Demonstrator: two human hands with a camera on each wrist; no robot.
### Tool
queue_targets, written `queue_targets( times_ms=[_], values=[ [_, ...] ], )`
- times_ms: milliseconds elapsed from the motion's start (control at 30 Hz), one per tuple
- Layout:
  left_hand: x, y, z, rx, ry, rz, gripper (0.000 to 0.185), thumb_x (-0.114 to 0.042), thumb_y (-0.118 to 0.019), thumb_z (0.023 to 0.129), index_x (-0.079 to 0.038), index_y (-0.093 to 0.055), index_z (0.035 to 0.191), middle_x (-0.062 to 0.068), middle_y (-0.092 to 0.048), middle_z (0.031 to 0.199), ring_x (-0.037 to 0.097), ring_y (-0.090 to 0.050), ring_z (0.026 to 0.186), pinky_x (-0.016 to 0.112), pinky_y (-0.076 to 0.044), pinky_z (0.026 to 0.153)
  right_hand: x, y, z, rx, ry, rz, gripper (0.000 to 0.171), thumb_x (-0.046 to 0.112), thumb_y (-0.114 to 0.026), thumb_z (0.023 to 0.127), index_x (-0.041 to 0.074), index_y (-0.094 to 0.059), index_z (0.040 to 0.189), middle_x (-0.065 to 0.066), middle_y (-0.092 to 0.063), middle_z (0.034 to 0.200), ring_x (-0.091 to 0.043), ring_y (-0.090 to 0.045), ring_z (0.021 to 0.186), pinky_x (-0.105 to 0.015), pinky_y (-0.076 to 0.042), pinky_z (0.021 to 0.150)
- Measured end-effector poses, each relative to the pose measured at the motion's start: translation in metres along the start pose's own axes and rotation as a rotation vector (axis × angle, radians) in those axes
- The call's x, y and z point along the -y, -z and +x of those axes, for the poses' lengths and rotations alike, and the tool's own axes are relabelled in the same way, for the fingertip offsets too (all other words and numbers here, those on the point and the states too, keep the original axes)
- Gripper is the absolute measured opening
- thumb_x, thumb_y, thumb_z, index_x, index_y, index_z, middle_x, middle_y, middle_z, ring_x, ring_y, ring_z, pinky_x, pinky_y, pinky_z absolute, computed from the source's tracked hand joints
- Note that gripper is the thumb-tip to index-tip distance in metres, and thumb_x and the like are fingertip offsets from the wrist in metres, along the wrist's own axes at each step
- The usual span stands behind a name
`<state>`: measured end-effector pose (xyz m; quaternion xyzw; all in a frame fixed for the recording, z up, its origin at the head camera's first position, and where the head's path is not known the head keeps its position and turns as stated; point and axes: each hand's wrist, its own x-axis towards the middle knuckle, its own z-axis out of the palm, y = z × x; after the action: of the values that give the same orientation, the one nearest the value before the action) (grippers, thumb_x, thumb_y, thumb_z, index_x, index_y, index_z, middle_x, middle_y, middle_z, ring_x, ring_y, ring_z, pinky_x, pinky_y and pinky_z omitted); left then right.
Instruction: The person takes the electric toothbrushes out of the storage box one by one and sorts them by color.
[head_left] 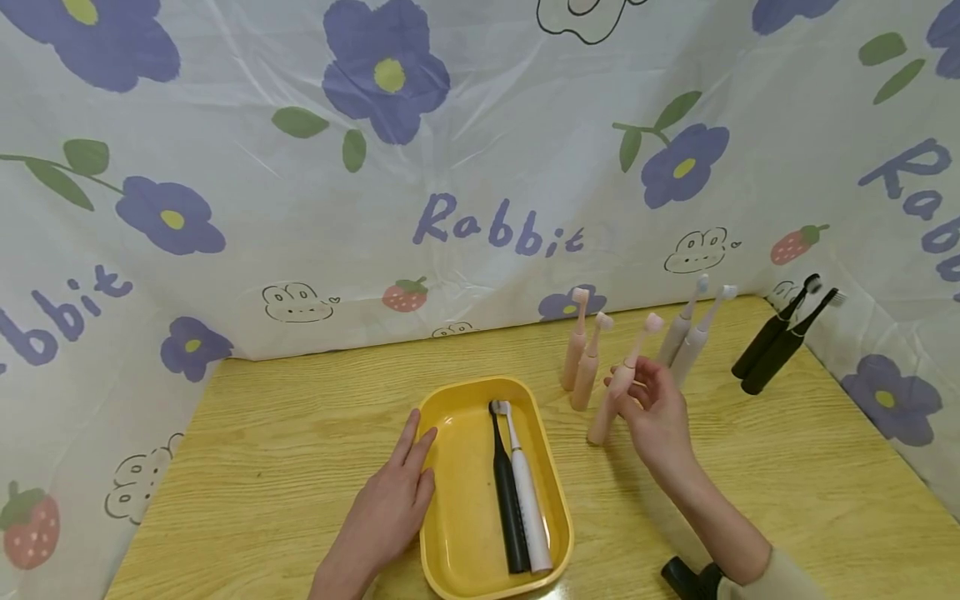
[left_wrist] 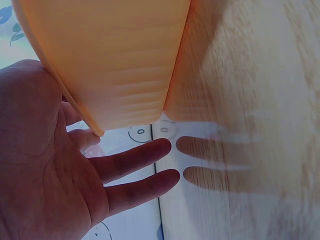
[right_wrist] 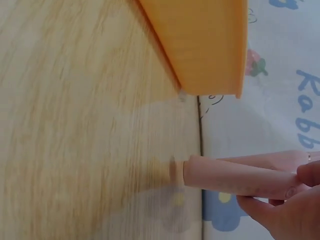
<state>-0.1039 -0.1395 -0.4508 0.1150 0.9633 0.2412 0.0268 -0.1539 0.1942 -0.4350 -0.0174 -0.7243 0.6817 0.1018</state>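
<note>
Nearest me, the yellow tray (head_left: 461,508) holds a black toothbrush (head_left: 509,500) and a white toothbrush (head_left: 531,508), side by side. My left hand (head_left: 393,492) rests on its left rim, fingers extended; right of the tray, my right hand (head_left: 658,410) pinches a tilted pink toothbrush (head_left: 606,417) near two pale grey toothbrushes (head_left: 690,346).

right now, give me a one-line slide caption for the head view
Left hand touches the yellow tray while the right hand holds a pink toothbrush.
</note>
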Motion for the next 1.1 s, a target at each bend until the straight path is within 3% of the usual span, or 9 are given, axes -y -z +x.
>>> queue_targets(
  times_ms=[300,567,1100],
  values=[
    [0.001,-0.001,-0.001,-0.002,0.001,-0.008,0.049,-0.02,-0.047,0.109,-0.007,-0.044,0.156,0.007,-0.016,0.171,0.036,-0.065,0.117,0.052,-0.055,0.088,-0.015,-0.01,0.009,-0.093,0.179,-0.029,0.041,-0.021,-0.057,0.093,-0.015,-0.043,0.131,-0.025,-0.056,0.125,-0.012,-0.062,0.105,-0.016,-0.052,0.087],
    [0.001,-0.001,-0.001,-0.002,-0.008,-0.009,0.049,-0.02,-0.048,0.109,-0.007,-0.044,0.156,0.007,-0.016,0.171,0.035,-0.065,0.117,0.051,-0.055,0.087,-0.021,-0.015,0.009,-0.085,0.179,-0.061,0.041,-0.017,-0.059,0.094,-0.013,-0.044,0.132,-0.02,-0.055,0.128,-0.017,-0.056,0.114,-0.015,-0.05,0.09],
    [0.0,0.001,-0.001,-0.011,-0.014,-0.002,0.048,-0.019,-0.048,0.108,-0.006,-0.045,0.155,0.01,-0.018,0.17,0.036,-0.064,0.118,0.051,-0.056,0.086,-0.025,-0.019,0.008,-0.083,0.176,-0.069,0.044,-0.015,-0.064,0.092,-0.01,-0.048,0.133,-0.017,-0.056,0.128,-0.017,-0.056,0.113,-0.015,-0.051,0.091]
  ],
)
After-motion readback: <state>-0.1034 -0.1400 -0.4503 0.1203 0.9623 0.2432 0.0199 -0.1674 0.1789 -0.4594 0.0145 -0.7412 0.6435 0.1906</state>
